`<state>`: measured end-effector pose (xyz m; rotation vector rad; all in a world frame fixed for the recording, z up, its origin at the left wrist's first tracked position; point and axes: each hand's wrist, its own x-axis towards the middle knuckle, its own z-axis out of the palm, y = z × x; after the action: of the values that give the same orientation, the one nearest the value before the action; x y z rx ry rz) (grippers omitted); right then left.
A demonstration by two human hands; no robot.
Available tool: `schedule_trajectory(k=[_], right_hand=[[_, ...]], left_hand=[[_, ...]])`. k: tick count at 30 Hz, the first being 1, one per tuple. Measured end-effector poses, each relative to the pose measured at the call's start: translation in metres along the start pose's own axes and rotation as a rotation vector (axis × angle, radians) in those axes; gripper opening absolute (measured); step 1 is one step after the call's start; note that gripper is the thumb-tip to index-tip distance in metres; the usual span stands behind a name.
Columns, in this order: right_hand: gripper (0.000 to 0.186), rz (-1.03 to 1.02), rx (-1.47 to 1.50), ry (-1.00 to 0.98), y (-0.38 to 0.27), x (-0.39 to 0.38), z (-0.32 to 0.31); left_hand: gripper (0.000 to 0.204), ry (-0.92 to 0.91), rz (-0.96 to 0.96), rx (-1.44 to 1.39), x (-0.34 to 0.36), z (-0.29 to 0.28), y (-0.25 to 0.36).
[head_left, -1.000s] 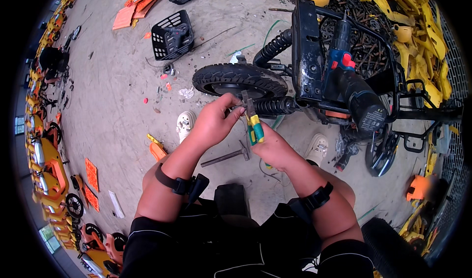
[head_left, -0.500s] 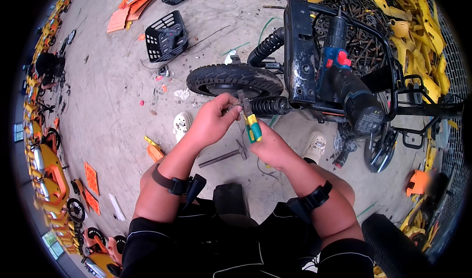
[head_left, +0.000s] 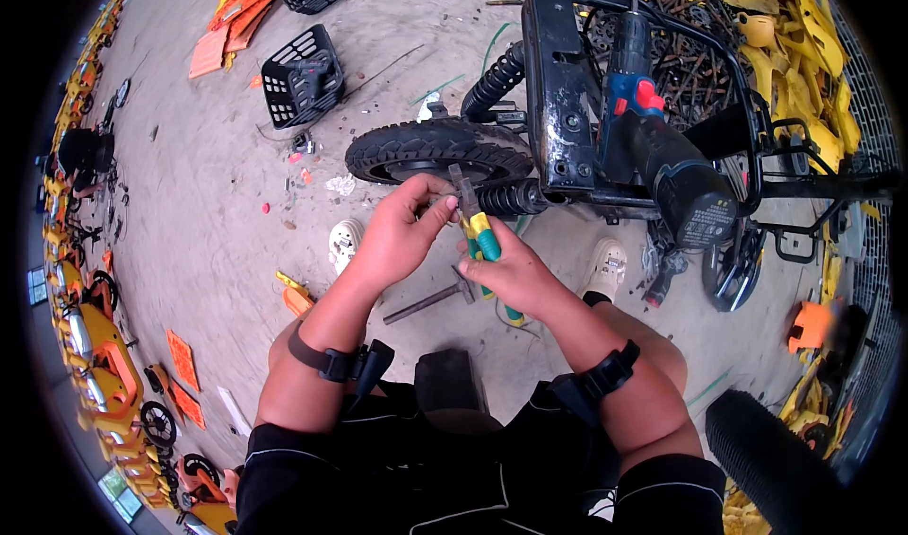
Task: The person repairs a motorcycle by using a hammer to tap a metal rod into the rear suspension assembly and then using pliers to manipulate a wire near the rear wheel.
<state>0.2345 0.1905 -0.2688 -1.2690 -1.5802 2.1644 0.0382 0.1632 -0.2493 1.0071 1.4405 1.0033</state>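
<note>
My right hand is closed around a pair of pliers with green and yellow handles, their metal jaws pointing up and away from me. My left hand pinches thumb against fingers right beside the jaws. Something small may be in that pinch, too hidden to name. Just beyond both hands lies a black-tyred wheel with a coil-spring shock absorber at its right. The wheel belongs to a black vehicle frame. A cordless drill rests on that frame, to the right.
A hammer lies on the concrete floor below my hands. Farther off are a black plastic basket and stacked orange panels. Yellow body panels are heaped at the far right, beside a pile of dark metal parts.
My right hand has shifted its hold on the pliers; both handles now show, spread apart below the fingers. My left hand keeps its pinch by the jaws. The whole view has shifted slightly.
</note>
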Motion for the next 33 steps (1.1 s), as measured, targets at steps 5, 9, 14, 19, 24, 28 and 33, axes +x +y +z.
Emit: schedule_trajectory(k=[5, 9, 14, 19, 24, 28, 33], right_hand=[[0.042, -0.046, 0.050, -0.053, 0.001, -0.002, 0.003], [0.042, 0.012, -0.056, 0.061, -0.003, -0.008, 0.008], [0.048, 0.005, -0.129, 0.161, 0.006, -0.020, 0.006], [0.043, -0.016, -0.161, 0.199, 0.014, -0.036, -0.003], [0.036, -0.019, -0.164, 0.216, 0.011, -0.042, 0.002], [0.034, 0.004, -0.179, 0.228, 0.003, -0.039, 0.007], [0.033, 0.018, -0.183, 0.232, -0.006, -0.038, 0.012]], left_hand=[[0.012, 0.004, -0.027, 0.003, -0.005, 0.001, 0.007], [0.013, 0.013, -0.038, 0.035, -0.005, 0.007, 0.003], [0.014, -0.009, -0.049, 0.074, -0.006, 0.021, -0.001], [0.018, 0.011, -0.061, 0.016, -0.010, 0.040, -0.008], [0.033, 0.083, -0.165, 0.000, -0.022, 0.057, -0.007], [0.040, 0.061, -0.184, -0.057, -0.021, 0.051, -0.005], [0.044, 0.018, -0.122, -0.029, -0.019, 0.041, -0.005]])
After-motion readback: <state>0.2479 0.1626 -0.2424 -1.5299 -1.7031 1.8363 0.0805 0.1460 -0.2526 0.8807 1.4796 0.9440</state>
